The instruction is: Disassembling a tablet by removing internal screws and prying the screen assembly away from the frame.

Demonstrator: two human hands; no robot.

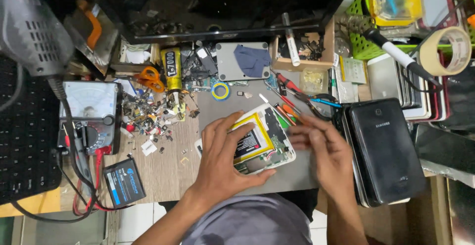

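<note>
An opened white tablet (271,152) lies on a grey mat, its yellow-edged battery (256,140) and green circuit board exposed. My left hand (221,158) rests on its left half, fingers spread over the battery, thumb hooked under the near edge. My right hand (324,148) hovers at the tablet's right edge, blurred, fingers loosely curled; I cannot tell whether it holds anything.
Screwdrivers and tweezers (292,99) lie behind the tablet. A stack of dark tablets (386,151) sits at right. At left are a multimeter (89,116), small parts, orange scissors (148,78), a glue tube (172,69) and a small battery pack (123,181). A tape roll (448,51) hangs right.
</note>
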